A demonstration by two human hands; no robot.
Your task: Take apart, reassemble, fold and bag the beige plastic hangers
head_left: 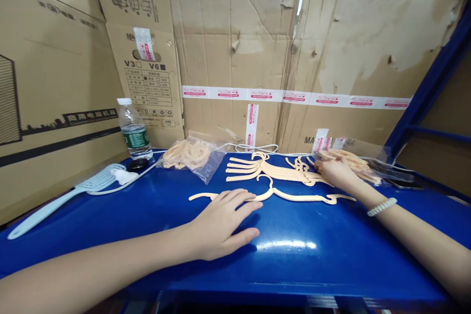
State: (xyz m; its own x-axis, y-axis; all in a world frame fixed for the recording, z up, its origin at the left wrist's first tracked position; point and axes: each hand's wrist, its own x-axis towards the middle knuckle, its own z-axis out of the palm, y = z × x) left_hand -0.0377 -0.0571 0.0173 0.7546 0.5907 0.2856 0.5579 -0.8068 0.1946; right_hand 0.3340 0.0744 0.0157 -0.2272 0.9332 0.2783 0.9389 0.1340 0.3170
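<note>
Flat and palm down, my left hand (pixel 228 223) has its fingers spread over the left arm of a cream plastic hanger (pixel 301 196) that lies on the blue table. Behind that hanger rests a stack of similar hangers (pixel 281 172), their arms fanned out to the left. My right hand (pixel 336 172), with a beaded bracelet on its wrist, reaches to the right end of the stack, beside a clear plastic bag of cream pieces (pixel 355 161). Its fingers are bent at the small cream parts there; what they grip, if anything, is hidden.
At the left stand a water bottle (pixel 134 130) and a pale blue brush (pixel 62 201). Another bag of cream pieces (pixel 189 153) lies behind my left hand. A white cable (pixel 257 147) runs along the cardboard wall (pixel 235 54). A dark phone-like object (pixel 406 185) lies far right.
</note>
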